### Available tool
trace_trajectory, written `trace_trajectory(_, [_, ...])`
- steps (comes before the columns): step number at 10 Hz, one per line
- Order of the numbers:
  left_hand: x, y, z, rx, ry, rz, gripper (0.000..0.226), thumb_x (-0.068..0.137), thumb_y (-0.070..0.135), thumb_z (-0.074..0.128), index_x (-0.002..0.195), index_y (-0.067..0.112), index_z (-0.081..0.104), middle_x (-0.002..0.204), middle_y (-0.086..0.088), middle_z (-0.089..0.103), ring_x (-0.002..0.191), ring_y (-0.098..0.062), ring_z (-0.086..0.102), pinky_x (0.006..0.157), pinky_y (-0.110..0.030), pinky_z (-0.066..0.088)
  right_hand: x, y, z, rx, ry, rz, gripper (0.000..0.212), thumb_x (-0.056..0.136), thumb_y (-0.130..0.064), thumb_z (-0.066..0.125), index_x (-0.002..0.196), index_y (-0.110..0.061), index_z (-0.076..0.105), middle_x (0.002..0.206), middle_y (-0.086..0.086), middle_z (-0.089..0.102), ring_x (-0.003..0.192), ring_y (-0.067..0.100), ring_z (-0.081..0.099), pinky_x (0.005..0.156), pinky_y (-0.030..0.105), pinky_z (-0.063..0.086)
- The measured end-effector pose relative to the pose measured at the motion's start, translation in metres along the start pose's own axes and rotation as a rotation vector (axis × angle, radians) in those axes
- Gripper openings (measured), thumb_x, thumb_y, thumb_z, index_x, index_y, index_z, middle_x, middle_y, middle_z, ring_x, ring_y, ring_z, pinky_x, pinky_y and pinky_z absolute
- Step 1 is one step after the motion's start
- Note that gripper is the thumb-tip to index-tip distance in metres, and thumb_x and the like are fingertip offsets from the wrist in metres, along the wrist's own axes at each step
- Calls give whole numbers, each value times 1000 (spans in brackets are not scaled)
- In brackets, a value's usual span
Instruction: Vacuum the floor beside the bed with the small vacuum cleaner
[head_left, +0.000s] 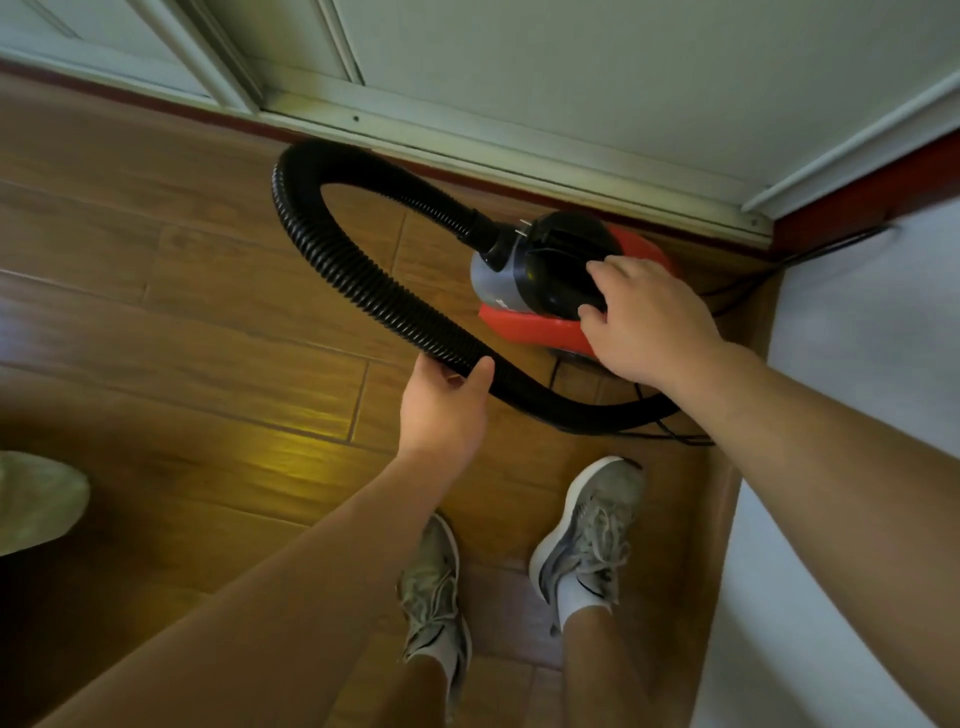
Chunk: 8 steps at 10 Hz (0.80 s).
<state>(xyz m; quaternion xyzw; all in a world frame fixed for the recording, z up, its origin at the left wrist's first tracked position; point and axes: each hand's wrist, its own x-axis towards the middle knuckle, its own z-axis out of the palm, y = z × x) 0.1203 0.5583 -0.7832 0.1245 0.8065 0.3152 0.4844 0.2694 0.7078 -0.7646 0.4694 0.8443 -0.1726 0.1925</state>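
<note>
Head view showed the wooden floor (182, 312) with the small vacuum cleaner (524, 291) parked in the corner, its black hose (322, 244) looping out and back toward me; to lift it well, I judged, I should take the top firmly and keep the hose slack. My right hand (644, 322) lay spread on its black top, barely bent, gripping nothing; my left hand (441, 410) curled round the hose.

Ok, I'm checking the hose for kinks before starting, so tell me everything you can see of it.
The hose is black, ribbed and plastic-looking. From the front of the vacuum cleaner it loops toward the wall, curves back over the wooden floor, passes through the left hand gripping it, and runs under the right arm. No kink shows.
</note>
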Motion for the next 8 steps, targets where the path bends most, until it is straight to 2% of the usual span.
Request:
trace_trajectory(1, [-9, -2, -5, 90, -26, 26, 32, 98, 39, 61, 126, 24, 58, 110, 11, 66, 106, -12, 62, 85, -27, 45, -19, -7, 2, -6, -16, 15, 56, 103, -39, 38, 153, -14, 31, 158, 8, 34, 146, 28, 29, 114, 45, 34])
trace_trajectory(2, [-17, -4, -10, 172, -69, 57, 36, 100, 42, 57, 132, 25, 55, 117, 11, 57, 105, -14, 60, 86, -32, 49, -34, -11, 4, 6, -4, 28, 56, 103, -38, 37, 154, -14, 31, 159, 9, 34, 146, 28, 29, 114, 44, 34])
trace_trajectory(3, [-23, -8, -14, 273, -109, 92, 42, 97, 49, 55, 135, 29, 55, 124, 0, 58, 106, -28, 64, 90, -47, 56, -47, -14, 3, 3, 5, 25, 56, 103, -39, 37, 154, -14, 31, 159, 9, 33, 146, 28, 29, 115, 45, 33])
trace_trajectory(4, [-31, -11, -16, 318, -133, 93, 50, 96, 51, 54, 141, 30, 51, 124, 6, 47, 114, -25, 59, 99, -48, 53, -59, -15, 2, -2, 18, 14, 56, 104, -39, 36, 153, -14, 31, 159, 9, 33, 146, 28, 30, 115, 45, 34])
trace_trajectory(5, [-39, -16, -20, 389, -142, 98, 61, 94, 53, 57, 148, 27, 45, 135, 5, 42, 134, -24, 44, 112, -48, 43, -72, -16, -1, -22, 30, 4, 56, 104, -38, 36, 153, -13, 30, 159, 10, 33, 146, 29, 30, 114, 45, 34])
trace_trajectory(6, [-43, -29, -25, 435, -116, 113, 74, 89, 59, 58, 151, 23, 40, 156, -1, 34, 146, -26, 32, 117, -50, 37, -85, -16, -3, -46, 31, -10, 56, 104, -38, 37, 154, -13, 30, 158, 10, 34, 145, 29, 30, 113, 45, 35])
trace_trajectory(7, [-58, -37, -34, 454, -76, 103, 84, 91, 58, 59, 158, 18, 28, 166, -4, 21, 153, -26, 18, 121, -50, 30, -99, -23, -1, -32, 45, -14, 56, 103, -37, 37, 153, -13, 31, 157, 10, 36, 144, 29, 32, 113, 45, 36])
trace_trajectory(8, [-73, -48, -46, 495, -25, 154, 81, 96, 54, 57, 159, 16, 24, 168, -5, 15, 155, -25, 10, 125, -48, 22, -111, -34, 6, -44, 87, -36, 55, 103, -37, 38, 152, -12, 34, 154, 10, 40, 142, 29, 37, 111, 45, 38])
